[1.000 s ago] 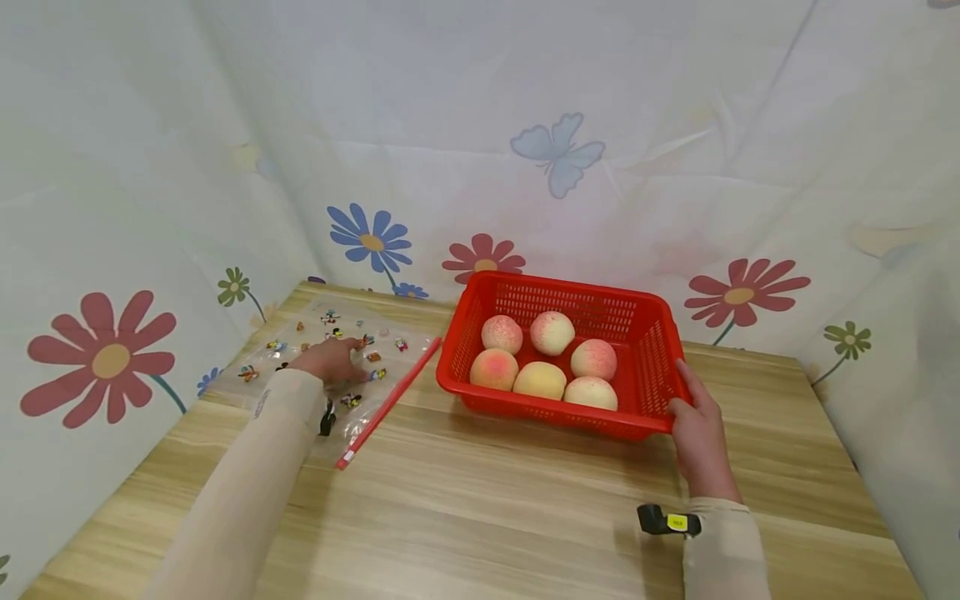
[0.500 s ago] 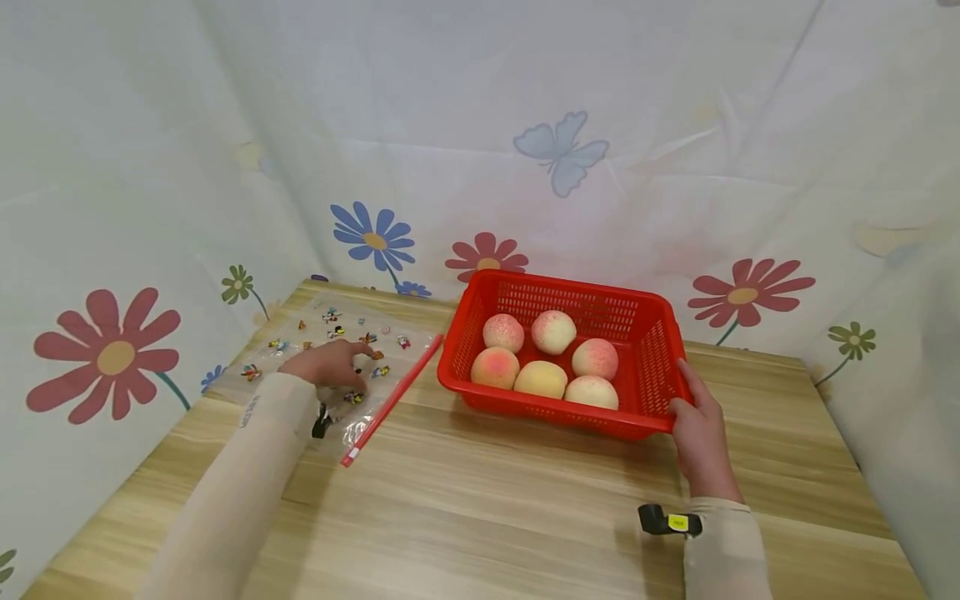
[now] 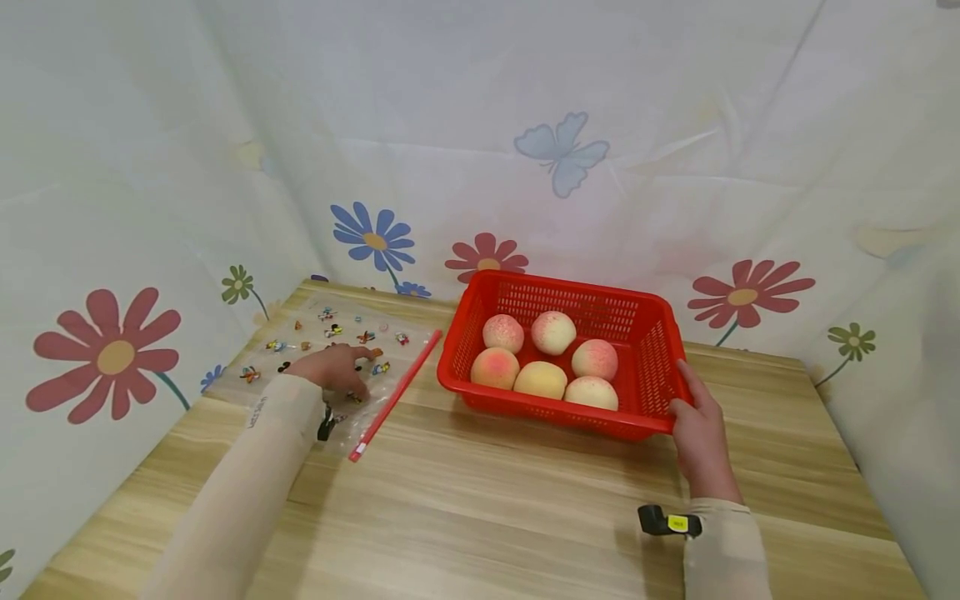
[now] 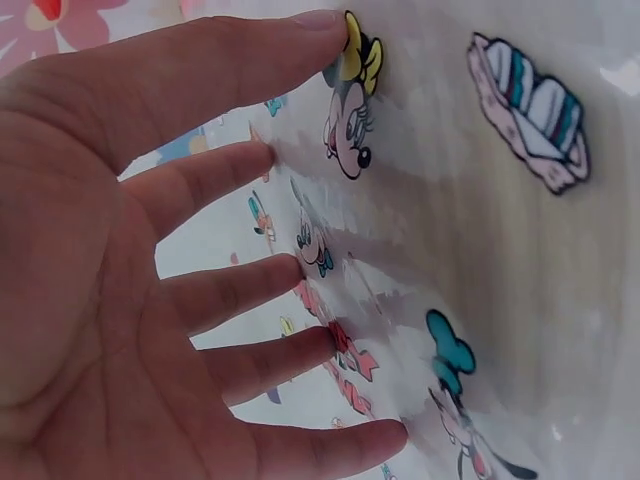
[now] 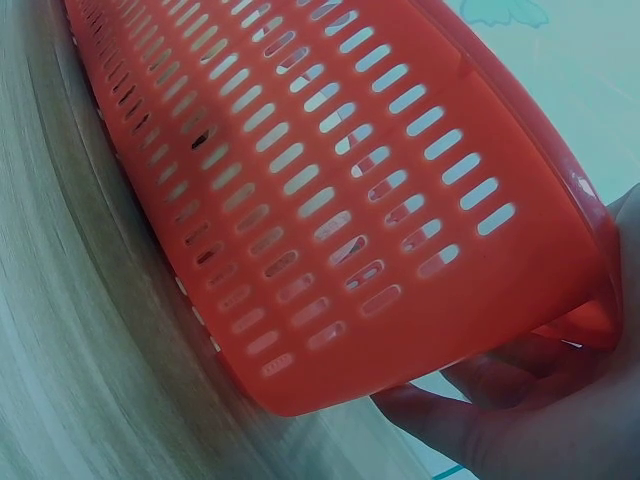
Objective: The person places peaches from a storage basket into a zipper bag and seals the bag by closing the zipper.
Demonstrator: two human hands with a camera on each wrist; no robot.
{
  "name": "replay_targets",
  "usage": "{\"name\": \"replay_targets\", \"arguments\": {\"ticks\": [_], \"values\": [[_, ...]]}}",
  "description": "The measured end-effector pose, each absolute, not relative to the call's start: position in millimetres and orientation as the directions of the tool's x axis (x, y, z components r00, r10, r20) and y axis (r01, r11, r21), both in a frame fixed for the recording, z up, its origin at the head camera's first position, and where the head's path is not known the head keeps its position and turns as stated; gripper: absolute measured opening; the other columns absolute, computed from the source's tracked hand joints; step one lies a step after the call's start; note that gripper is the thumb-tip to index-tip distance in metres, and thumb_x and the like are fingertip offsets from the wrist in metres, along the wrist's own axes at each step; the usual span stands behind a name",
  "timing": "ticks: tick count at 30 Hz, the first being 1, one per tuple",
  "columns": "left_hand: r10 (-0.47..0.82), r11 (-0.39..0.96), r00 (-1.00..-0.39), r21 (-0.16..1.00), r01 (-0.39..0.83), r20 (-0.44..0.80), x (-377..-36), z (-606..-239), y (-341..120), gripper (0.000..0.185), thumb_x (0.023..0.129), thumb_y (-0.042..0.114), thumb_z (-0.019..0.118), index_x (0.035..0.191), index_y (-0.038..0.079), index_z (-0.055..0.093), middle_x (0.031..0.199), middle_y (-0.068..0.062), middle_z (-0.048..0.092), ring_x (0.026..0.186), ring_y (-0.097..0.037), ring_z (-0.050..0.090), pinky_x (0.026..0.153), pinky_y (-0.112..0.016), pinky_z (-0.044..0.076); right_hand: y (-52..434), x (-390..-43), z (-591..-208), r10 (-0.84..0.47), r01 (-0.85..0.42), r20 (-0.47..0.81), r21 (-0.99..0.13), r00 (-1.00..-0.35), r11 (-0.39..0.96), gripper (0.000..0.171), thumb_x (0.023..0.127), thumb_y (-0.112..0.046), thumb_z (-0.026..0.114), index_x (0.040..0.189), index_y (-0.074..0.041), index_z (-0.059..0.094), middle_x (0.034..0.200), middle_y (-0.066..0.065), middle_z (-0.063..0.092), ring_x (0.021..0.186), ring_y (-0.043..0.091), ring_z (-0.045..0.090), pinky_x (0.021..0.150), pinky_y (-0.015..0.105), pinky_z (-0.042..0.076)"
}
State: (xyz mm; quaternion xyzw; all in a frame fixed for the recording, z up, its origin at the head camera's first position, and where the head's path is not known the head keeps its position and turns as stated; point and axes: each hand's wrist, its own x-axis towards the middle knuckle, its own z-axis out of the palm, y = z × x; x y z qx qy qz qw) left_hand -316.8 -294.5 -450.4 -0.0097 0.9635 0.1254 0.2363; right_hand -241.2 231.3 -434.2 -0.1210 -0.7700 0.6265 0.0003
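The clear plastic bag with little cartoon stickers (image 3: 330, 350) lies flat at the table's far left. My left hand (image 3: 333, 367) presses on it with straight, spread fingers (image 4: 230, 170). My right hand (image 3: 697, 429) grips the red plastic basket (image 3: 660, 358) of six peaches (image 3: 551, 332) by its right end.

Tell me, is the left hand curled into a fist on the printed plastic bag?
No, the left hand lies with straight, spread fingers flat against the clear printed bag.
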Motion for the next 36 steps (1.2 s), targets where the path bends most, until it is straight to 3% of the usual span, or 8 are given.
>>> {"name": "replay_targets", "arguments": {"ticks": [5, 13, 21, 36], "values": [[0.044, 0.968, -0.895, 0.240, -0.071, -0.443, -317.2, -449.9, -294.6, 0.077, 0.081, 0.038, 0.073, 0.149, 0.023, 0.039, 0.151, -0.022, 0.036, 0.121, -0.031, 0.047, 0.095, -0.059, 0.042, 231.7, -241.4, -434.7, 0.187, 0.189, -0.154, -0.964, -0.970, 0.185, 0.066, 0.100, -0.008, 0.031, 0.152, -0.044, 0.015, 0.163, 0.002, 0.017, 0.138, 0.032, 0.035, 0.096, 0.039, 0.046], [0.081, 0.971, -0.906, 0.238, -0.022, -0.416, -317.0, -445.9, -298.2, 0.078, 0.084, 0.040, 0.069, 0.151, 0.018, 0.035, 0.151, -0.028, 0.033, 0.134, -0.044, 0.039, 0.098, -0.063, 0.040, 232.0, -240.9, -435.3, 0.186, 0.185, -0.151, -0.965, -0.971, 0.184, 0.065, 0.100, -0.009, 0.031, 0.152, -0.044, 0.015, 0.163, 0.002, 0.017, 0.138, 0.032, 0.035, 0.096, 0.040, 0.045], [0.064, 0.967, -0.907, 0.251, -0.047, -0.416, -316.4, -442.4, -300.4, 0.078, 0.087, 0.042, 0.065, 0.152, 0.016, 0.031, 0.152, -0.031, 0.028, 0.136, -0.049, 0.034, 0.100, -0.065, 0.038, 231.3, -240.1, -434.0, 0.184, 0.184, -0.150, -0.965, -0.971, 0.187, 0.065, 0.100, -0.009, 0.031, 0.153, -0.043, 0.014, 0.163, 0.002, 0.017, 0.137, 0.032, 0.035, 0.096, 0.039, 0.045], [0.044, 0.964, -0.899, 0.255, -0.077, -0.436, -321.7, -441.9, -302.1, 0.076, 0.088, 0.042, 0.064, 0.151, 0.015, 0.032, 0.152, -0.030, 0.028, 0.137, -0.048, 0.033, 0.100, -0.068, 0.036, 231.7, -240.7, -434.7, 0.181, 0.182, -0.150, -0.967, -0.972, 0.180, 0.066, 0.099, -0.008, 0.031, 0.152, -0.044, 0.015, 0.163, 0.002, 0.017, 0.137, 0.033, 0.035, 0.096, 0.041, 0.046]]}}
